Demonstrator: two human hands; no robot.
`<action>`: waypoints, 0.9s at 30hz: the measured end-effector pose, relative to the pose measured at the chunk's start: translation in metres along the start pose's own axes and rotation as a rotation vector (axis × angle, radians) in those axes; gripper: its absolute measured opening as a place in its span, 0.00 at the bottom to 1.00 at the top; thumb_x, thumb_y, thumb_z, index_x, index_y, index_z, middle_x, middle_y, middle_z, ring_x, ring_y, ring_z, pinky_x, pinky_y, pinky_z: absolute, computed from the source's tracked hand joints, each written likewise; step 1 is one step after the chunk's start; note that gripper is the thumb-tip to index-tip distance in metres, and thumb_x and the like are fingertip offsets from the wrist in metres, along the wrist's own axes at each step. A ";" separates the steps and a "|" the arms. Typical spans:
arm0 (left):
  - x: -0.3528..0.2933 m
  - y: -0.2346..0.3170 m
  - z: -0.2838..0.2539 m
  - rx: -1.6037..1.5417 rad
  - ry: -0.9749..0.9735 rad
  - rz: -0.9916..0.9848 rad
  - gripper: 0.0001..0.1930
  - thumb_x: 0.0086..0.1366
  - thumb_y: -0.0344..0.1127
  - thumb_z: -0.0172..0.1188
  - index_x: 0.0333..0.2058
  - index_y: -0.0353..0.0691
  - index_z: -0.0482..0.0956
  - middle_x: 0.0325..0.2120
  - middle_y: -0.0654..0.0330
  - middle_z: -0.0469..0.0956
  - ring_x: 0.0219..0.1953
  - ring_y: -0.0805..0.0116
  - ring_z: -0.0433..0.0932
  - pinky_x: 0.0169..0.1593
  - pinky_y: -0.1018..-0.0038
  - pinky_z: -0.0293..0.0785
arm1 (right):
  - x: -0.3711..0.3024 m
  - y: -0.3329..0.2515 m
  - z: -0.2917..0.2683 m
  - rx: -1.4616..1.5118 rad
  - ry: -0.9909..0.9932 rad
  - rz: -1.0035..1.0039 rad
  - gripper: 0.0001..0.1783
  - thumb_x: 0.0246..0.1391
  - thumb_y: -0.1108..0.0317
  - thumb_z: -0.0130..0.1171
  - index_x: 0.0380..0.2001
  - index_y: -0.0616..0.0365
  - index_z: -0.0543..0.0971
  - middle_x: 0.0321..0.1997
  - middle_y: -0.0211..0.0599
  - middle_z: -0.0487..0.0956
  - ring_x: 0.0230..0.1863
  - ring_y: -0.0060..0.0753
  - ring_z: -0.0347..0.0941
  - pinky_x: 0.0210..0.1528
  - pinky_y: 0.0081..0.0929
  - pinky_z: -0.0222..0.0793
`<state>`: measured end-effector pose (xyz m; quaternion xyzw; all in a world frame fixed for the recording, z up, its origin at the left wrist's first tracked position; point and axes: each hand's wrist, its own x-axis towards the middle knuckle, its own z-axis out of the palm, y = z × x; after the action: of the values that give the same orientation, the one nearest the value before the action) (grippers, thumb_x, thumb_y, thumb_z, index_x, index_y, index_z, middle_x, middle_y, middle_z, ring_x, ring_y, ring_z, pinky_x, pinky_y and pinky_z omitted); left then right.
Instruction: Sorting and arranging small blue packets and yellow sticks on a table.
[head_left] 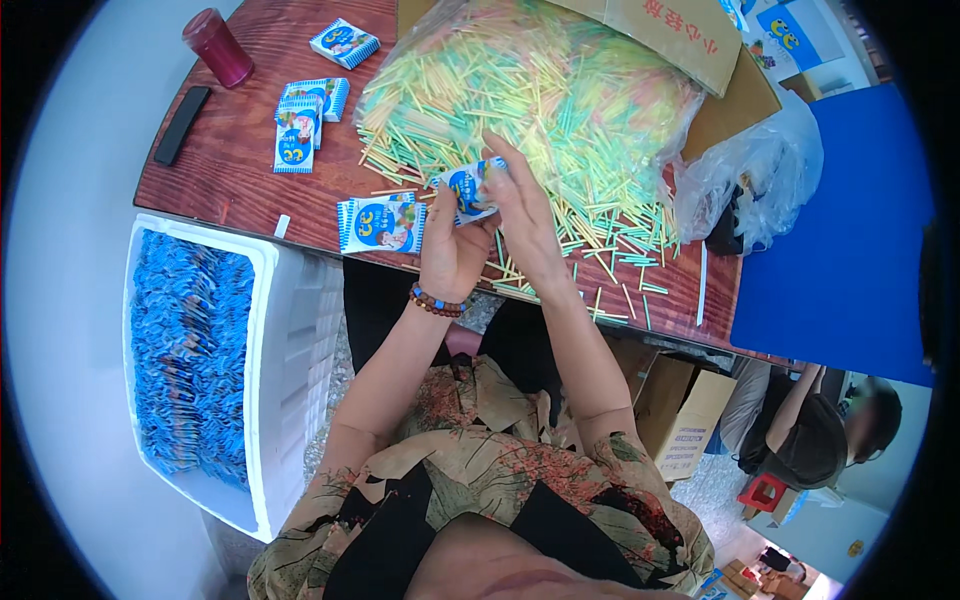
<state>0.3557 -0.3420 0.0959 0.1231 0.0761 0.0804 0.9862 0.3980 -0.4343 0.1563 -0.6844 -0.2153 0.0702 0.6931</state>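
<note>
A small blue-and-white packet (466, 192) is held up over the table's front edge. My left hand (452, 250), with a beaded bracelet at its wrist, grips it from the left and below. My right hand (528, 215) closes on its right side; the index finger stretches up beyond the packet and the thumb's exact hold is partly hidden. Just left of my hands, a small stack of similar packets (383, 225) lies on the table. Right behind them spreads a heap of short, thin straw-like sticks (530, 110) in yellow, green and pink, spilling from a clear plastic bag.
More packets (296, 135) and another packet (344, 44) lie farther left on the wooden table (235, 185), near a black bar (183, 125) and a red cup (217, 50). A white bin (262, 400) full of blue packets stands at left. Rightward are a crumpled plastic bag (770, 175) and a seated person (815, 430).
</note>
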 end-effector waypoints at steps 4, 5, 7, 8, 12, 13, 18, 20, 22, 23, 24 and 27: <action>0.001 0.012 -0.002 -0.019 -0.012 0.012 0.15 0.70 0.42 0.51 0.51 0.41 0.70 0.47 0.61 0.77 0.47 0.67 0.77 0.51 0.67 0.74 | 0.003 -0.013 -0.002 0.029 0.005 -0.021 0.24 0.63 0.65 0.49 0.60 0.62 0.65 0.60 0.40 0.68 0.58 0.28 0.66 0.60 0.27 0.60; 0.002 0.014 -0.003 0.014 -0.019 0.036 0.14 0.70 0.40 0.51 0.50 0.41 0.71 0.46 0.60 0.77 0.47 0.67 0.77 0.51 0.67 0.74 | 0.005 -0.014 -0.002 0.091 0.030 -0.027 0.24 0.62 0.67 0.51 0.60 0.62 0.65 0.57 0.38 0.69 0.56 0.27 0.66 0.59 0.26 0.61; 0.004 0.017 -0.004 0.034 -0.026 0.062 0.13 0.69 0.36 0.53 0.50 0.41 0.71 0.45 0.60 0.78 0.46 0.68 0.77 0.52 0.66 0.74 | 0.008 -0.005 0.005 -0.010 0.086 0.001 0.19 0.58 0.71 0.57 0.52 0.64 0.72 0.46 0.35 0.74 0.49 0.22 0.70 0.52 0.23 0.65; 0.005 0.017 -0.003 0.102 -0.012 0.139 0.12 0.68 0.35 0.54 0.49 0.41 0.72 0.45 0.60 0.78 0.46 0.67 0.77 0.52 0.66 0.74 | 0.009 -0.003 0.006 -0.200 0.032 -0.040 0.16 0.56 0.71 0.59 0.47 0.64 0.74 0.41 0.32 0.75 0.45 0.20 0.70 0.48 0.22 0.66; 0.007 0.030 0.008 0.047 -0.038 0.156 0.12 0.68 0.31 0.54 0.49 0.40 0.72 0.46 0.60 0.77 0.47 0.67 0.77 0.52 0.65 0.75 | 0.026 -0.002 0.003 -0.185 -0.040 -0.066 0.08 0.52 0.75 0.62 0.38 0.63 0.79 0.34 0.28 0.77 0.36 0.16 0.70 0.39 0.18 0.66; 0.006 0.034 0.008 0.044 -0.035 0.162 0.12 0.68 0.31 0.54 0.49 0.40 0.72 0.46 0.60 0.77 0.47 0.67 0.77 0.52 0.65 0.75 | 0.029 -0.003 0.003 -0.001 -0.078 0.019 0.08 0.53 0.76 0.62 0.38 0.62 0.79 0.36 0.28 0.78 0.36 0.16 0.70 0.40 0.18 0.66; 0.006 0.064 -0.003 0.180 -0.018 0.234 0.11 0.67 0.29 0.55 0.46 0.35 0.75 0.43 0.57 0.79 0.45 0.69 0.78 0.50 0.67 0.76 | 0.042 -0.028 0.036 0.019 -0.115 0.081 0.07 0.54 0.76 0.60 0.37 0.64 0.80 0.32 0.27 0.79 0.36 0.16 0.73 0.38 0.16 0.67; 0.005 0.070 0.002 0.141 0.039 0.270 0.11 0.67 0.28 0.55 0.46 0.32 0.75 0.43 0.57 0.79 0.44 0.69 0.79 0.49 0.70 0.77 | 0.048 -0.020 0.038 -0.084 -0.167 0.053 0.07 0.53 0.76 0.61 0.37 0.64 0.80 0.32 0.27 0.79 0.35 0.16 0.73 0.38 0.17 0.68; 0.003 0.077 0.011 0.100 0.012 0.244 0.11 0.66 0.28 0.55 0.46 0.32 0.75 0.43 0.57 0.79 0.44 0.69 0.79 0.48 0.71 0.77 | 0.053 -0.020 0.039 -0.196 -0.195 0.070 0.07 0.53 0.75 0.61 0.37 0.63 0.80 0.29 0.25 0.79 0.33 0.14 0.72 0.37 0.16 0.67; 0.001 0.081 0.014 0.061 -0.014 0.216 0.11 0.66 0.28 0.55 0.45 0.32 0.76 0.43 0.57 0.79 0.43 0.70 0.79 0.47 0.72 0.77 | 0.055 -0.017 0.041 -0.194 -0.203 0.071 0.07 0.53 0.75 0.61 0.37 0.63 0.80 0.29 0.25 0.79 0.33 0.14 0.72 0.37 0.16 0.67; 0.002 0.084 0.009 0.159 -0.009 0.227 0.11 0.65 0.27 0.56 0.45 0.31 0.76 0.42 0.56 0.80 0.43 0.70 0.80 0.46 0.73 0.77 | 0.060 -0.011 0.042 -0.134 -0.215 0.090 0.07 0.53 0.74 0.62 0.36 0.63 0.81 0.28 0.24 0.79 0.31 0.13 0.71 0.35 0.16 0.66; 0.005 0.095 -0.003 0.276 0.073 0.267 0.12 0.64 0.24 0.56 0.46 0.31 0.76 0.42 0.56 0.80 0.43 0.69 0.80 0.47 0.73 0.77 | 0.066 -0.012 0.052 -0.077 -0.278 0.128 0.08 0.53 0.73 0.61 0.37 0.62 0.80 0.28 0.23 0.78 0.30 0.12 0.69 0.34 0.15 0.63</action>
<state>0.3463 -0.2497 0.1162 0.2630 0.1053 0.2037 0.9372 0.4346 -0.3610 0.1795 -0.7065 -0.2679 0.2000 0.6237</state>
